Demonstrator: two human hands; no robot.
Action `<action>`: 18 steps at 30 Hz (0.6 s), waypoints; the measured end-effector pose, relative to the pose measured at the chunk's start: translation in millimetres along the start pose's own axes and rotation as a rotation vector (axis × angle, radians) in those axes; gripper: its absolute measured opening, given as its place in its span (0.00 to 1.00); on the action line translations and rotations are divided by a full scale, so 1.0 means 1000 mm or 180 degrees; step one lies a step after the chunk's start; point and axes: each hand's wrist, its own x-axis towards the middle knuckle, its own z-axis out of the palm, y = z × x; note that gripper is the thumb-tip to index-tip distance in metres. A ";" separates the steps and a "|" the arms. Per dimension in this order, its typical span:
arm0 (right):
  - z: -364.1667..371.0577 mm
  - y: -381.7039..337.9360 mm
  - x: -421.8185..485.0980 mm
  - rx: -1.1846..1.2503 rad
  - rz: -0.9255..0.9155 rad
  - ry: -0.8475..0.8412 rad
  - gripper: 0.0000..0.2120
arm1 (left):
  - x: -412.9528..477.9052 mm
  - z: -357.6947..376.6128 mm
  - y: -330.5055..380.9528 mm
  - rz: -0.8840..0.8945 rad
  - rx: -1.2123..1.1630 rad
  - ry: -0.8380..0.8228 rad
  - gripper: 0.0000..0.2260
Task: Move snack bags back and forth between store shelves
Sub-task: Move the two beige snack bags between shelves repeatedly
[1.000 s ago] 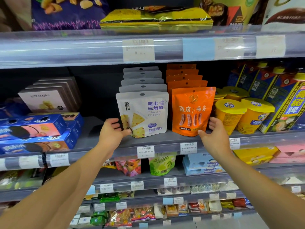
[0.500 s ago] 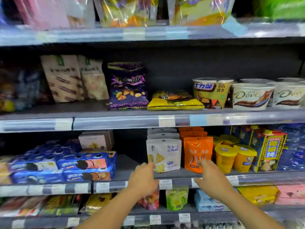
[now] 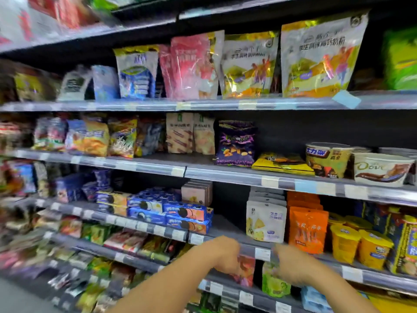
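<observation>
A white cheese snack bag (image 3: 265, 222) and an orange snack bag (image 3: 308, 229) stand side by side at the front of their rows on a shelf (image 3: 228, 224). My left hand (image 3: 222, 256) and my right hand (image 3: 291, 265) hang in front of the shelf edge just below those bags, both blurred, neither touching a bag. Their fingers look loosely curled with nothing held. A purple nut bag (image 3: 235, 143) and a flat yellow bag (image 3: 282, 163) sit one shelf up.
Blue biscuit boxes (image 3: 171, 211) lie left of the white bags. Yellow cups (image 3: 358, 245) stand to the right. Chocolate tubs (image 3: 381, 168) are on the shelf above, large pouches (image 3: 248, 66) higher up. More packets fill the lower shelves.
Both hands have drawn back from the white and orange bags and dropped below the shelf edge. The view has swung up and left, showing higher shelves.
</observation>
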 end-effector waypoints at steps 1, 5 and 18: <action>0.001 -0.008 -0.007 -0.0064 -0.0071 -0.0104 0.21 | -0.012 0.002 -0.003 -0.0051 -0.0085 0.0022 0.17; 0.012 -0.033 -0.023 -0.0228 -0.0287 -0.0306 0.11 | -0.061 0.016 -0.020 -0.0210 -0.0154 -0.0046 0.19; 0.040 -0.246 -0.003 -0.0733 -0.1231 -0.0463 0.24 | -0.209 0.022 -0.213 -0.1133 -0.0542 0.0120 0.17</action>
